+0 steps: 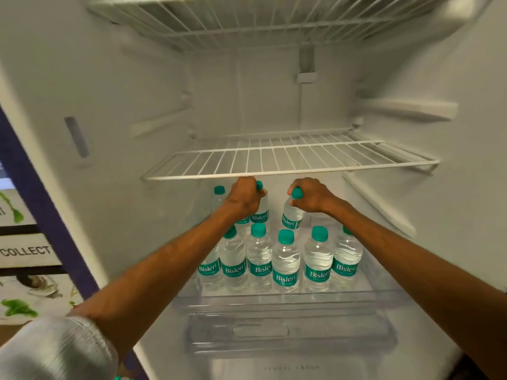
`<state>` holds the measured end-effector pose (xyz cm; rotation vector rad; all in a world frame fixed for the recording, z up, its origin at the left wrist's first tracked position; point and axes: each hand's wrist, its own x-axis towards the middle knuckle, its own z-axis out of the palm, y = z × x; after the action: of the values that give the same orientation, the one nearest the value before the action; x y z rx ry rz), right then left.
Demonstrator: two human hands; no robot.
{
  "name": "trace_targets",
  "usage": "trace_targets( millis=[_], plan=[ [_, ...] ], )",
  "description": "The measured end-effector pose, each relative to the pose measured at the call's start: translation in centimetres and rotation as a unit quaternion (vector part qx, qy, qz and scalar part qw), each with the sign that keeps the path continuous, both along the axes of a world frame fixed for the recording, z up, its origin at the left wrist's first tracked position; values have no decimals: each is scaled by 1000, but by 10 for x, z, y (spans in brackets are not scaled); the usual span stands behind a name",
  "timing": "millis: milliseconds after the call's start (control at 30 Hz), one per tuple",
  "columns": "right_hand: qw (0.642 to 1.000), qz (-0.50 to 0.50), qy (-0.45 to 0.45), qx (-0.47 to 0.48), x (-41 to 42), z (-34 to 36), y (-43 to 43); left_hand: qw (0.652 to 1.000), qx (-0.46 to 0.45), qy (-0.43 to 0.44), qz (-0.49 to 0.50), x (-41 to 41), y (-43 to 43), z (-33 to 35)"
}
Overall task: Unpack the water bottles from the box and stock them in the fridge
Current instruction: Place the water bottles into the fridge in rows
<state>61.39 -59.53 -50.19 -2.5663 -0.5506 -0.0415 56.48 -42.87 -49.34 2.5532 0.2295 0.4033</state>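
Front row of bottles (285, 266) is stocked; at 12 o'clock a bottle (260, 213) is gripped by the left hand (245, 198), another by the right hand (311, 197); box unseen.

Inside fridge (137, 91): left hand (244, 197) grips the neck of an upright bottle (260, 213). Right hand (308, 197) grips the cap end of a tilted bottle (291, 216). Both hands sit just under the wire shelf (274, 163). In front, a row of bottles (285, 266) stands on the clear shelf (274, 300).

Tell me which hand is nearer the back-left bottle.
Left. The left hand, gripping one bottle, is just right of the back-left bottle; the right hand, gripping another bottle, is farther right.
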Motion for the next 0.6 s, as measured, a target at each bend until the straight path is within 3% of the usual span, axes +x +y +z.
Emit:
trace_targets(
  millis=[467, 600],
  plan=[
    [997, 43, -69, 2, 39, -18, 39, 998, 31, 45, 37, 38, 0, -19],
    [998, 33, -45, -10, 38, -18, 41, 997, 56, 56, 22, 35, 0, -19]
  ],
)
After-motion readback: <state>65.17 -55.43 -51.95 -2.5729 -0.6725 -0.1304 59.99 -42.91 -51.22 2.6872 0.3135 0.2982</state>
